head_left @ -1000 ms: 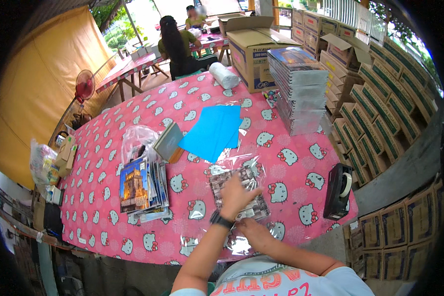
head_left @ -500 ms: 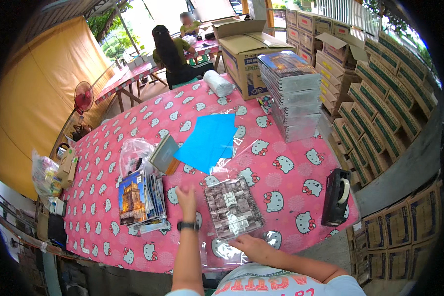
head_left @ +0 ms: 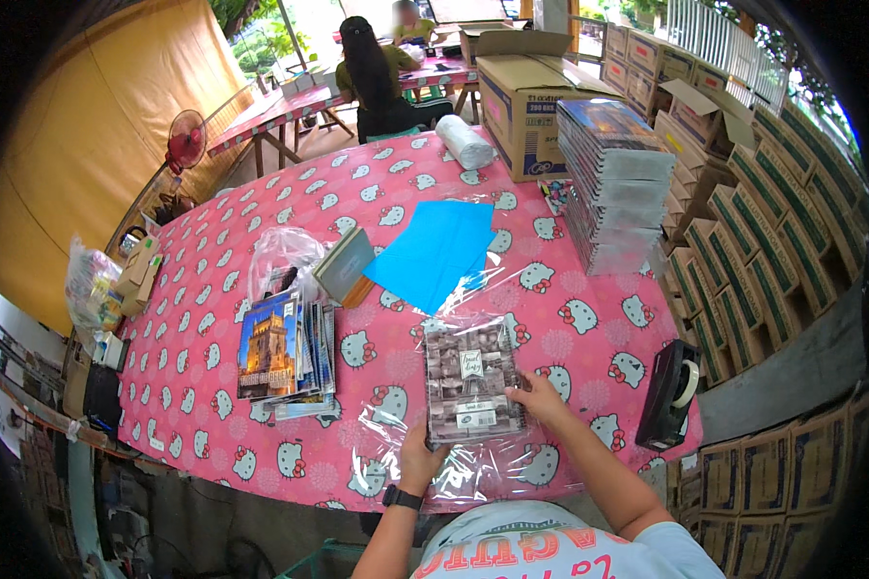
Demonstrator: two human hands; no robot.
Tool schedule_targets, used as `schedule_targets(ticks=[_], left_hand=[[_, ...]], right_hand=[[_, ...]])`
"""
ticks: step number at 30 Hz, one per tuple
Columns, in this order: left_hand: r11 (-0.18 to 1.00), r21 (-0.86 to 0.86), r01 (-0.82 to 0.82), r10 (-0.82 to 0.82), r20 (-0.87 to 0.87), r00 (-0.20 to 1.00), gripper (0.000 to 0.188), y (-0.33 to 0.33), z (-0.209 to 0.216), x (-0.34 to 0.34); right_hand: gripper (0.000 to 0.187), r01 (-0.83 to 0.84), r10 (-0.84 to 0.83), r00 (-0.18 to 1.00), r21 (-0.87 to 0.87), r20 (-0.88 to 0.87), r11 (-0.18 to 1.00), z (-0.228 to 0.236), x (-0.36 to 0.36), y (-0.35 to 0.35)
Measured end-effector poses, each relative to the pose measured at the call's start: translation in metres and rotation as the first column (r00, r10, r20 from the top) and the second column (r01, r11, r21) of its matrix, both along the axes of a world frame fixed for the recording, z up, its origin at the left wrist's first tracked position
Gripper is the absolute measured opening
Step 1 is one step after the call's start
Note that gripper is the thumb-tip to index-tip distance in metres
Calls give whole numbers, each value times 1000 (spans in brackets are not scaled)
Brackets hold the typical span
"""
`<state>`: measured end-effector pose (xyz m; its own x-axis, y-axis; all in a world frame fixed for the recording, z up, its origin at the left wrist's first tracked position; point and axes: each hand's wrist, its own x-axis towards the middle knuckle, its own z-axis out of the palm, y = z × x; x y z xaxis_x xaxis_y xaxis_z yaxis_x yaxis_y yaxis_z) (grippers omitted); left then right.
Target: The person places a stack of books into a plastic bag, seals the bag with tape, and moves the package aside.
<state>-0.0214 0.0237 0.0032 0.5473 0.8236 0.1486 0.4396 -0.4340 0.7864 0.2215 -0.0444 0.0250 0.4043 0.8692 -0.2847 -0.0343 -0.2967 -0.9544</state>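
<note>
A spiral notebook with a grey photo-collage cover sits in clear plastic in front of me. My left hand, with a dark watch on its wrist, grips its lower left corner. On its right edge my right hand has closed, thumb over the cover. Loose clear plastic film shines around the notebook. Just beyond lie bright blue sheets, and left of them a small box-like block leans by a crumpled clear bag. A fanned pile of picture-cover notebooks rests farther left.
At the right edge stands a black tape dispenser. Behind it rise a tall stack of wrapped spiral notebooks, a big carton and a white plastic roll. Two people sit at a far table; many cartons line the right side.
My left hand has come down from the table's middle to the notebook's lower left corner. My right hand has moved from the lower edge to the right edge. The notebook now sits straighter.
</note>
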Motion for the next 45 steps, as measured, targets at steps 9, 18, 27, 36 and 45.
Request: schedule_targets(ticks=[9, 18, 27, 36, 45], left_hand=[[965, -262, 16, -2, 52, 999, 64, 0, -13, -2], [812, -584, 9, 113, 172, 979, 45, 60, -12, 32], [668, -741, -70, 435, 313, 844, 37, 63, -56, 40], [869, -439, -227, 326, 166, 931, 39, 37, -29, 65], [938, -235, -253, 272, 52, 961, 37, 35, -33, 62]], right_hand=[[69, 16, -12, 991, -34, 134, 999, -14, -5, 0], [77, 62, -23, 958, -129, 286, 990, -25, -21, 11], [73, -26, 100, 939, -221, 330, 975, 15, -19, 11], [87, 15, 32, 942, -139, 333, 990, 0, -1, 1], [69, -3, 227, 327, -240, 917, 971, 8, -24, -8]])
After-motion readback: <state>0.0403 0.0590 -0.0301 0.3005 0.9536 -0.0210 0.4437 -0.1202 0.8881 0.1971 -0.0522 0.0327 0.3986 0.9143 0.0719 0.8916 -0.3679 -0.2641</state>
